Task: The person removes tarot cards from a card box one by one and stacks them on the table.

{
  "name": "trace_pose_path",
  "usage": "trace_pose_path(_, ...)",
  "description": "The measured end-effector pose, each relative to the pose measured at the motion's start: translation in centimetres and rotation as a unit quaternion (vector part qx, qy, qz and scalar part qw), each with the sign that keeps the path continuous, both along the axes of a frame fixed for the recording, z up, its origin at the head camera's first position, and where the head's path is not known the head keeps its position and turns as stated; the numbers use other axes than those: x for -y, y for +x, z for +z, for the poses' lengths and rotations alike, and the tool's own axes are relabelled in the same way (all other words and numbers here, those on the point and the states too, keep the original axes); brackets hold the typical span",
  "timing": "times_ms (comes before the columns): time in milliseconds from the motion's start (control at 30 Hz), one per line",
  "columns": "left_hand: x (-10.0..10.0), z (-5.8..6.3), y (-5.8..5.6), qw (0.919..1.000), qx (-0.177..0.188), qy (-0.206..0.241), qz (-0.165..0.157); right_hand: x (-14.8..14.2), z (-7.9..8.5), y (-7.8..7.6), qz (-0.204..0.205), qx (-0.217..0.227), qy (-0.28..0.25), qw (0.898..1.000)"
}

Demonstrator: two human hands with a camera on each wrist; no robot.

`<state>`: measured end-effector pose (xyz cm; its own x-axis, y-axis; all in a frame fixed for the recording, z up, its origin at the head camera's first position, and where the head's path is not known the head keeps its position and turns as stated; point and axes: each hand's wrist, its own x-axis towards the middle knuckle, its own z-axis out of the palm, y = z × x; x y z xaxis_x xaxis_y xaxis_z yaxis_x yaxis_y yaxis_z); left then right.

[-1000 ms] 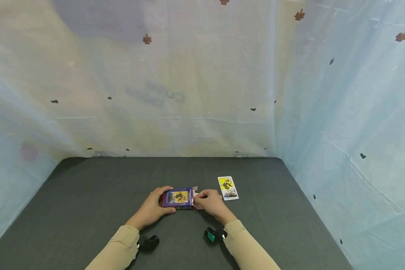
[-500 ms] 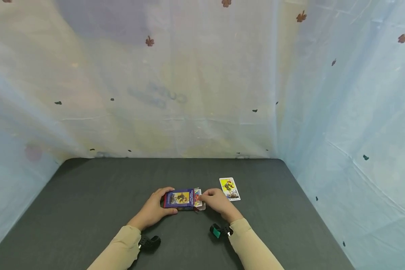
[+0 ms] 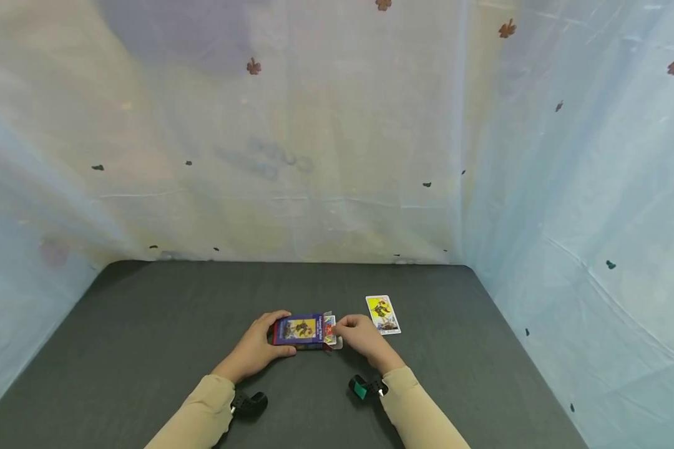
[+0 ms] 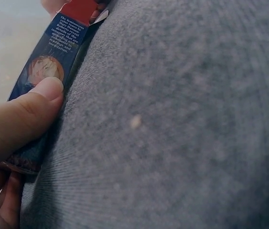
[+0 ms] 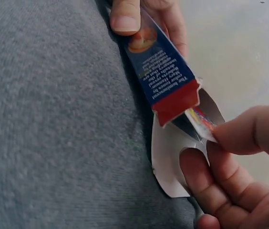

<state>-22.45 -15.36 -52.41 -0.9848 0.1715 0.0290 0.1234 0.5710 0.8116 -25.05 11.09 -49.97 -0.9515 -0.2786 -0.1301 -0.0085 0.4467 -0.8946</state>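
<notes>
A dark blue tarot card box (image 3: 300, 329) lies flat on the table, its front picture up and its end flap (image 5: 165, 162) folded open to the right. My left hand (image 3: 254, 349) grips the box from its left end, thumb on the near side and fingers on the far side. From the open end, colourful cards (image 3: 329, 330) stick out a short way; how many is hidden. My right hand (image 3: 364, 340) pinches their edge between thumb and finger. In the right wrist view the card edge (image 5: 201, 125) shows between box and thumb, with fingers by the white flap.
A single yellow picture card (image 3: 383, 314) lies face up behind my right hand. The dark grey cloth-covered table (image 3: 174, 312) ends at pale plastic sheeting (image 3: 342, 156) at the back and sides. Black straps with devices (image 3: 249, 405) sit at both wrists.
My right hand has moved slightly right, drawing cards partly out of the box's open end. The left hand keeps its grip on the box. Over the last half second little differs.
</notes>
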Motion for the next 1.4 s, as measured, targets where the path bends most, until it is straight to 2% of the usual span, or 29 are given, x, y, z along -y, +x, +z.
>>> trace_pose_path(267,0.1,0.2,0.0,1.0000,0.003,-0.001,0.001,0.4,0.1,0.2,0.013,-0.001,-0.002,1.000)
trace_pose_path(433,0.1,0.1,-0.1,1.0000,0.002,0.002,0.001,0.3,0.0,0.1,-0.007,0.014,-0.051,0.999)
trace_pose_path(567,0.2,0.1,-0.1,1.0000,0.002,0.001,0.001,0.3,-0.3,-0.1,-0.007,0.020,-0.084,0.996)
trace_pose_path(867,0.2,0.2,0.0,1.0000,-0.002,-0.002,0.000,1.2,-0.4,-0.3,-0.007,0.004,-0.079,0.997)
trace_pose_path(967,0.1,0.3,0.0,1.0000,-0.001,-0.003,-0.001,1.3,0.1,0.0,-0.011,0.004,-0.071,0.997)
trace_pose_path(1200,0.0,0.4,0.1,1.0000,-0.002,-0.003,0.001,1.0,3.1,1.7,0.007,-0.007,-0.078,0.997)
trace_pose_path(1400,-0.3,0.2,0.1,1.0000,0.002,-0.001,0.002,0.4,2.9,2.0,0.003,-0.017,-0.093,0.996)
